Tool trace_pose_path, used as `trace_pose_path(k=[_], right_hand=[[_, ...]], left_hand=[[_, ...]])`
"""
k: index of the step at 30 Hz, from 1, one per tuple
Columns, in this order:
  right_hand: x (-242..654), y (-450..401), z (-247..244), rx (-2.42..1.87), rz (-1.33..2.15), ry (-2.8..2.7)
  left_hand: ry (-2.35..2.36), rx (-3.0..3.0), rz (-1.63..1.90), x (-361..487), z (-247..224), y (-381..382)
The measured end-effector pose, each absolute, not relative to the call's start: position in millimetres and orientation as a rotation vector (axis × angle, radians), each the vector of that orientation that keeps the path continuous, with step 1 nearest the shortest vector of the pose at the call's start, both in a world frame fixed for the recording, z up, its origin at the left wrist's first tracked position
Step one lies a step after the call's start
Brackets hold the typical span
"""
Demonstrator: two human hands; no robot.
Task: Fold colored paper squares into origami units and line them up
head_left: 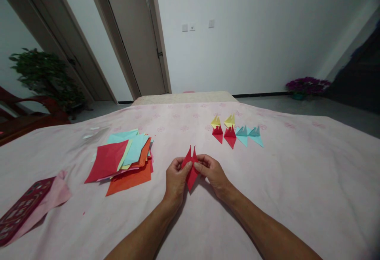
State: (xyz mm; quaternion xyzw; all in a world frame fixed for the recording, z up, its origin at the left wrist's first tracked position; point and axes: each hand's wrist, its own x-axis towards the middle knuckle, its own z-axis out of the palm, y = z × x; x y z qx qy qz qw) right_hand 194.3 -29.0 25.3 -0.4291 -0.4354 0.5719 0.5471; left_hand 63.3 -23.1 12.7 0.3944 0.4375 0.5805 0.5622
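Observation:
A folded piece of red origami paper [191, 177] is held between both hands above the cloth, its two narrow points upward and a single point downward. My left hand [177, 178] pinches its left side, thumb on the front face. On the right side, my right hand [214, 173] grips it the same way, thumb near the middle crease. Beyond the hands to the right stand several finished-looking folded pieces: yellow ones [229, 121], red ones [230, 136] and light blue ones [255, 136]. The fingers behind the paper are partly hidden.
Left of the hands lies a loose stack of coloured paper sheets [109, 159]. A dark red patterned box or case [25, 208] rests on pink paper [57, 196] at the near left. A clear plastic wrapper [92, 136] lies behind the stack. A pink floral cloth [285, 196] covers the table.

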Motion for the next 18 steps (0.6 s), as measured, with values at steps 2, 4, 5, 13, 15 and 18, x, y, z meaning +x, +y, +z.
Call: trace_pose_path(k=[2,4,5,13,15,18], right_hand=[[192.7,-28.9,25.5,-1.025,1.333,-1.019],[192.2,-28.4,24.5,-1.036,1.312,-1.016],[192.3,-28.1,23.7,-1.043,1.301,-1.021],[192.0,-25.0,19.4,-1.136,1.087,-1.052],[192.1,-24.2,21.0,-1.197,0.945,-1.054],[192.9,-23.5,25.4,-1.257,0.806,-1.095]], left_hand=[[1.038,0.96,1.363,63.2,13.0,-23.5],[1.027,0.977,1.354,63.6,13.8,-24.1],[1.018,0.982,1.348,63.9,14.4,-24.5],[1.056,1.012,1.316,64.6,15.9,-25.0],[1.11,1.065,1.321,64.5,14.8,-25.5],[1.174,1.191,1.323,65.3,13.2,-27.4]])
